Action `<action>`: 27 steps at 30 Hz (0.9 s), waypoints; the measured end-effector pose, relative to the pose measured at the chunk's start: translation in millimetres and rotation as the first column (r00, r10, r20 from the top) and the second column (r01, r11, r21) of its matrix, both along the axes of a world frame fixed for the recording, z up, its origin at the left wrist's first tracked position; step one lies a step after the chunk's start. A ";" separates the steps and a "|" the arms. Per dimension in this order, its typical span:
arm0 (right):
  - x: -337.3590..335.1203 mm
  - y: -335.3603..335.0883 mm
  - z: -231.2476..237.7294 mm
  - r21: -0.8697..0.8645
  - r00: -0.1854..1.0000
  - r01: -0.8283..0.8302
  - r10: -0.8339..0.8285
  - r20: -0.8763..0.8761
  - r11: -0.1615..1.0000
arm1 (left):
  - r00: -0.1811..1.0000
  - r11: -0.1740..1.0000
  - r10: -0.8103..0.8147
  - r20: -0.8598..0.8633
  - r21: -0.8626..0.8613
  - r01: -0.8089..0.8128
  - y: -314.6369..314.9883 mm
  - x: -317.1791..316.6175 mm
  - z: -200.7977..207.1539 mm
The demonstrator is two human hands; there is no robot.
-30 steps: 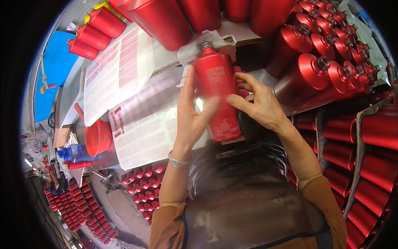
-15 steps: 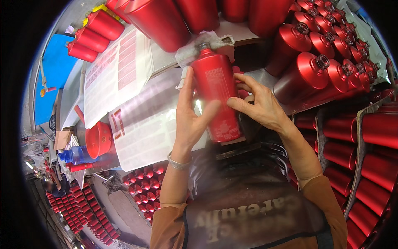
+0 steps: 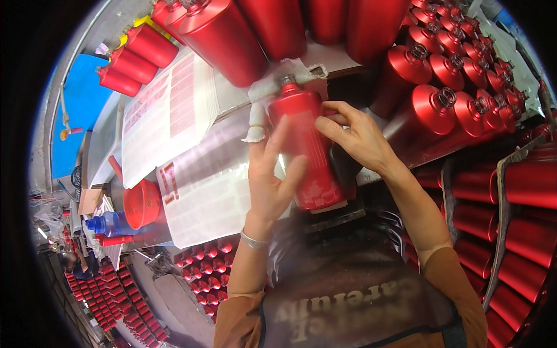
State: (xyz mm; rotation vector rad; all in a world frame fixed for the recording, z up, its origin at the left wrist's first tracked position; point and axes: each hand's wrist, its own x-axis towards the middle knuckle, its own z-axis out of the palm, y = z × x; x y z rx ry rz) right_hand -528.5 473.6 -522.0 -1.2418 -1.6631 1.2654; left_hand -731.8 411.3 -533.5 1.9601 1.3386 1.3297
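Note:
A red metal bottle (image 3: 306,148) lies on the workbench in front of me, its neck pointing away onto a white cloth (image 3: 272,93). My left hand (image 3: 271,174) rests flat against the bottle's left side, fingers spread. On the bottle's right side, my right hand (image 3: 355,134) presses with its fingertips near the upper body. A clear label seems to be under the fingers, but blur hides it.
Sheets of printed labels (image 3: 174,116) lie left of the bottle, beside a red bowl (image 3: 141,203) and a blue spray bottle (image 3: 110,223). Several red bottles (image 3: 441,93) crowd the bench ahead and right. More red bottles (image 3: 510,191) are stacked at right and on the floor (image 3: 209,261).
The bottle stays in place. My left hand has slid slightly down its side and the right fingers have shifted a little along the upper body.

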 end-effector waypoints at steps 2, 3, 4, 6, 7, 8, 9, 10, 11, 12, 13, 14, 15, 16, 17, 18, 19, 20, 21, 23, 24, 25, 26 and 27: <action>-4.1 4.8 2.5 0.004 0.999 0.019 -0.019 0.028 1.000 | 1.000 0.999 -0.023 -0.014 -0.033 0.022 0.8 0.3 2.5; -5.9 6.4 3.5 0.013 0.999 0.027 -0.027 0.038 1.000 | 1.000 0.999 -0.019 -0.018 -0.028 0.019 2.0 0.8 3.3; -7.2 7.5 4.4 0.004 0.999 0.024 -0.024 0.038 1.000 | 1.000 1.000 -0.013 -0.028 -0.022 0.013 2.7 1.3 3.8; -8.9 8.7 5.5 0.002 0.999 0.023 -0.023 0.030 1.000 | 0.999 1.000 -0.007 -0.039 -0.021 0.007 4.3 2.1 4.2; -9.1 9.0 5.9 0.001 0.999 0.020 -0.020 0.028 1.000 | 0.999 1.000 -0.006 -0.038 -0.026 0.005 4.6 2.2 4.2; -9.5 9.3 6.2 0.004 0.999 0.022 -0.022 0.025 1.000 | 0.999 0.999 -0.005 -0.037 -0.033 0.004 5.1 2.3 4.1; -9.4 9.5 6.5 0.004 0.999 0.028 -0.028 0.021 1.000 | 0.999 1.000 -0.005 -0.040 -0.029 0.004 5.3 2.2 3.9; -9.4 10.0 6.8 0.010 0.999 0.027 -0.027 0.031 1.000 | 0.999 1.000 -0.006 -0.043 -0.025 0.005 5.7 2.0 3.8; -9.4 10.6 7.2 0.014 0.999 0.029 -0.030 0.042 0.999 | 0.998 1.000 -0.003 -0.055 -0.023 0.002 6.0 1.9 3.7; -9.1 11.2 7.6 0.022 0.998 0.032 -0.033 0.049 0.999 | 0.999 1.000 -0.006 -0.046 -0.022 0.005 6.2 1.7 3.7; -9.1 11.9 7.9 0.011 0.998 0.026 -0.026 0.050 1.000 | 0.999 1.000 -0.006 -0.045 -0.022 0.005 6.5 1.7 3.8; -8.7 12.5 8.2 0.003 0.999 0.019 -0.019 0.048 1.000 | 0.999 1.000 -0.004 -0.049 -0.026 0.003 6.6 1.8 4.0; -8.7 13.2 8.5 0.003 0.999 0.012 -0.012 0.038 1.000 | 0.999 1.000 -0.008 -0.041 -0.025 0.007 6.9 2.1 4.3; -8.6 13.7 8.6 -0.005 0.999 0.012 -0.011 0.050 1.000 | 0.999 1.000 -0.009 -0.037 -0.028 0.007 6.9 2.4 4.7; -8.4 14.1 8.4 -0.006 0.998 0.011 -0.011 0.055 1.000 | 0.999 1.000 -0.010 -0.032 -0.030 0.009 7.0 2.8 5.0; -8.6 14.5 8.1 0.001 0.998 0.017 -0.017 0.054 1.000 | 0.999 1.000 -0.008 -0.032 -0.026 0.008 7.1 3.1 5.4; -8.4 14.5 7.3 0.005 0.998 0.016 -0.016 0.065 1.000 | 0.999 1.000 -0.007 -0.031 -0.020 0.006 7.1 3.4 5.6; -8.3 14.6 6.3 0.016 0.997 0.020 -0.021 0.069 1.000 | 0.999 1.000 -0.005 -0.037 -0.016 0.004 7.2 3.3 5.8; -7.9 14.2 4.9 0.028 0.997 0.025 -0.027 0.076 0.999 | 0.999 1.000 -0.006 -0.039 -0.008 0.006 7.2 3.0 5.6; -6.1 12.9 0.9 -0.010 1.000 0.001 -0.001 0.003 1.000 | 0.998 1.000 -0.007 -0.057 0.004 0.007 6.9 1.5 4.5; -4.4 11.8 -1.4 -0.035 0.999 -0.010 0.008 -0.041 0.999 | 0.999 0.999 -0.008 0.040 -0.044 0.009 6.3 0.9 3.3; -2.6 10.7 -3.9 -0.058 0.997 -0.026 0.022 -0.070 0.998 | 0.991 0.995 -0.004 0.137 -0.094 0.017 5.6 0.2 1.8; -0.5 9.1 -6.5 -0.089 0.994 -0.042 0.032 -0.108 0.995 | 0.971 0.988 0.005 0.239 -0.152 0.032 4.1 -0.1 -0.1; 1.7 7.5 -9.0 -0.124 0.989 -0.058 0.040 -0.145 0.991 | 0.956 0.978 0.017 0.292 -0.202 0.045 3.3 -1.5 -1.6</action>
